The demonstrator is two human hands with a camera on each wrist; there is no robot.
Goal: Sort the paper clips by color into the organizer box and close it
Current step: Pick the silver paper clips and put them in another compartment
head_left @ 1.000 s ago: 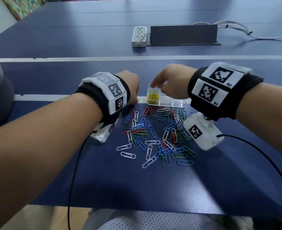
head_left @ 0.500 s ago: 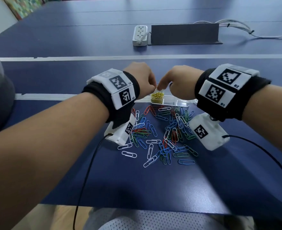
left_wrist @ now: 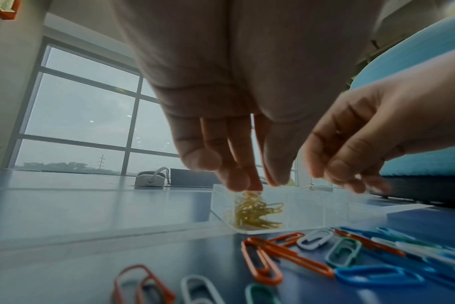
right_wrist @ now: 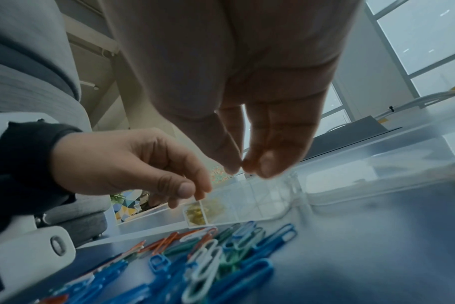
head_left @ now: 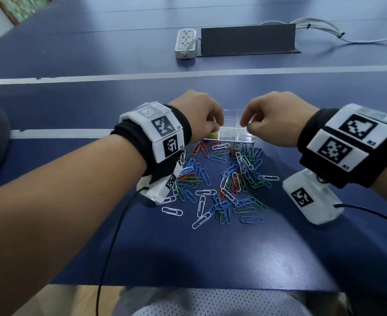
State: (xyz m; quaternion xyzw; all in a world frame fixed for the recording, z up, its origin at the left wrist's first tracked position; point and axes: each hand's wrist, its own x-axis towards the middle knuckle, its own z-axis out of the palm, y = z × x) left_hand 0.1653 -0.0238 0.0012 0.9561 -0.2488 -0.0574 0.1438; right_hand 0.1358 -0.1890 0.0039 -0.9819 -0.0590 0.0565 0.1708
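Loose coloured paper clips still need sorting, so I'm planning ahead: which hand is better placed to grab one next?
Probably right: the right hand hovers apparently empty above the clear organizer box; the left hand is over the yellow clips.

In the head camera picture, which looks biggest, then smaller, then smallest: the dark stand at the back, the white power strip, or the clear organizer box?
1. dark stand
2. and 3. white power strip and clear organizer box: unsure, the hands hide part of the box.

- organizer box (head_left: pixel 245 135) sits on the table (head_left: pixel 188 258), just past the far edge of the paper clips (head_left: pixel 222 179)
- a few clips already in its left compartment (left_wrist: pixel 255 214)
- power strip (head_left: pixel 185 43) way off at the far side, upright panel (head_left: pixel 247 41) right beside it
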